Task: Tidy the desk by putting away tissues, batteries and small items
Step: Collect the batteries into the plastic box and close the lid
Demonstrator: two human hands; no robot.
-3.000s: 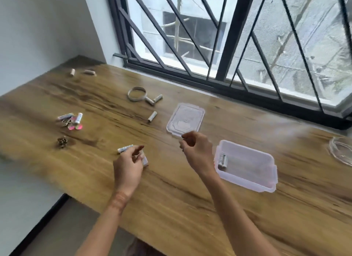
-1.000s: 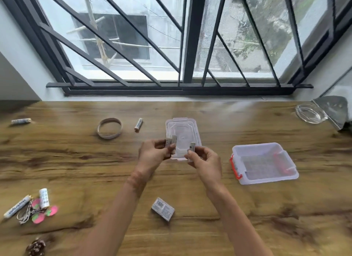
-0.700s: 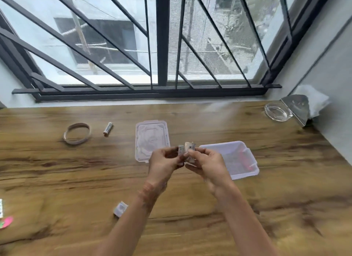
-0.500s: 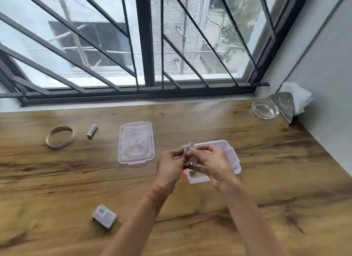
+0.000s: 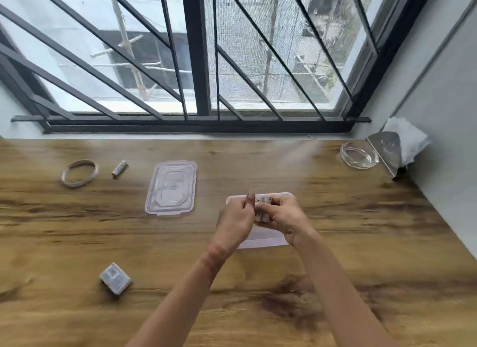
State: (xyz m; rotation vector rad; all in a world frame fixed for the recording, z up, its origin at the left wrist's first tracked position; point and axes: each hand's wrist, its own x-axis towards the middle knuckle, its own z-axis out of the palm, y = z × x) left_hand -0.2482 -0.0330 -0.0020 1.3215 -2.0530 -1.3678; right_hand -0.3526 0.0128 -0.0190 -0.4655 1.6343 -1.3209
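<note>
Both hands meet over the clear plastic box (image 5: 260, 239) in the middle of the wooden desk. My right hand (image 5: 284, 216) grips a small bunch of batteries (image 5: 262, 208). My left hand (image 5: 235, 220) touches the same bunch from the left, thumb raised. The hands cover most of the box. The box's clear lid (image 5: 171, 188) lies flat to the left. One loose battery (image 5: 119, 169) and a tape ring (image 5: 79, 175) lie further left. A small white packet (image 5: 115, 278) sits near the front left.
A glass ashtray (image 5: 359, 155) and a metal holder with white tissue (image 5: 397, 146) stand in the far right corner by the grey wall. A barred window runs along the back edge of the desk (image 5: 361, 243).
The view has swung right, so the items at the left end of the desk are out of frame. Both hands carried the batteries from above the lid to above the box.
</note>
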